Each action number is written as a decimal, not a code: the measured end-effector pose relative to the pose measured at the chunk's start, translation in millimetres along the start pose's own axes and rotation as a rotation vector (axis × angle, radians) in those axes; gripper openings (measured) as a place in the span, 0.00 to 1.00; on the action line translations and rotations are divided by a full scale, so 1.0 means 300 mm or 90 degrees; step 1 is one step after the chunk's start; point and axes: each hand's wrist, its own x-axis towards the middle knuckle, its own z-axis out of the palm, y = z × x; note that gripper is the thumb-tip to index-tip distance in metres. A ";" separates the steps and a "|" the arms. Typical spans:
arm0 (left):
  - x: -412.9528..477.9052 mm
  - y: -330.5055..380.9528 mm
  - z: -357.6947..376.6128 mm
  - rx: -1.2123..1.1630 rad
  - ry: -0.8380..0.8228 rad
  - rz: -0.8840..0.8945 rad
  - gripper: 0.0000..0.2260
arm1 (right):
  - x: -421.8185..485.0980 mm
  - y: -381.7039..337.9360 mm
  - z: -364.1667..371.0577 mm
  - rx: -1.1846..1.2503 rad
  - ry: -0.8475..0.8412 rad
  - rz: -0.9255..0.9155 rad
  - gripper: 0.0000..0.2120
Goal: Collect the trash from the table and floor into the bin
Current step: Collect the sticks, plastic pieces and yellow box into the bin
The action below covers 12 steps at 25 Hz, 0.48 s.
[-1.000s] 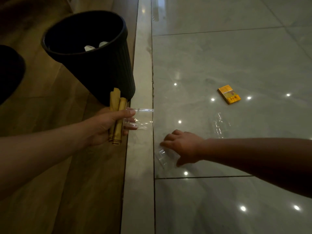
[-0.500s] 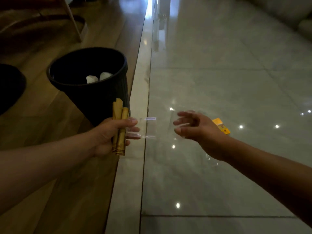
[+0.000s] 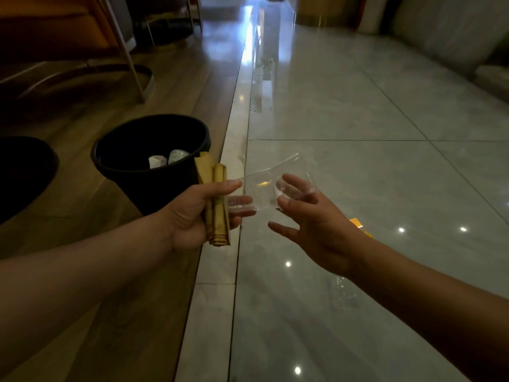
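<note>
My left hand [image 3: 192, 213] grips a yellow rolled wrapper [image 3: 216, 199] and pinches a clear plastic cup [image 3: 256, 191] between thumb and fingers. My right hand [image 3: 311, 216] holds a second clear plastic cup [image 3: 296, 186] at its fingertips and touches it to the first cup. The black bin [image 3: 154, 161] stands just left of and behind my left hand, with two pale pieces of trash inside. A yellow packet [image 3: 358, 224] lies on the tile floor, mostly hidden behind my right wrist. Another clear plastic piece [image 3: 344, 293] lies on the floor under my right forearm.
A pale stone strip [image 3: 220, 271] divides the wooden floor on the left from glossy grey tiles on the right. A dark round object [image 3: 22, 172] sits at the left edge. A metal furniture leg [image 3: 126, 56] and base stand behind the bin.
My right hand lifted a clear cup from the floor and brought it up to the cup in my left hand. The view tilted up, so the bin sits lower in frame.
</note>
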 end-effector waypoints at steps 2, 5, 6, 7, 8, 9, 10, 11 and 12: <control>0.002 0.001 0.004 -0.010 -0.010 0.006 0.16 | -0.011 -0.023 -0.017 0.049 -0.019 -0.005 0.43; 0.012 0.000 0.016 -0.022 -0.012 0.009 0.19 | -0.021 -0.079 -0.045 0.083 0.001 -0.054 0.43; 0.016 -0.001 0.020 -0.024 -0.010 0.010 0.20 | -0.022 -0.092 -0.045 0.042 0.010 -0.059 0.41; 0.022 -0.002 0.024 -0.024 -0.009 0.012 0.21 | -0.020 -0.098 -0.043 -0.021 0.023 -0.059 0.40; 0.026 -0.005 0.028 -0.023 -0.008 0.015 0.20 | -0.016 -0.098 -0.040 -0.080 0.038 -0.060 0.38; 0.029 -0.008 0.031 -0.022 -0.007 0.017 0.19 | -0.011 -0.094 -0.035 -0.121 0.052 -0.062 0.36; 0.032 -0.013 0.035 -0.020 -0.004 0.020 0.18 | -0.010 -0.088 -0.031 -0.140 0.062 -0.065 0.35; 0.034 -0.020 0.039 -0.017 0.001 0.022 0.18 | -0.011 -0.079 -0.027 -0.147 0.066 -0.065 0.35; 0.036 -0.029 0.042 -0.010 0.005 0.026 0.17 | -0.011 -0.066 -0.024 -0.150 0.067 -0.059 0.35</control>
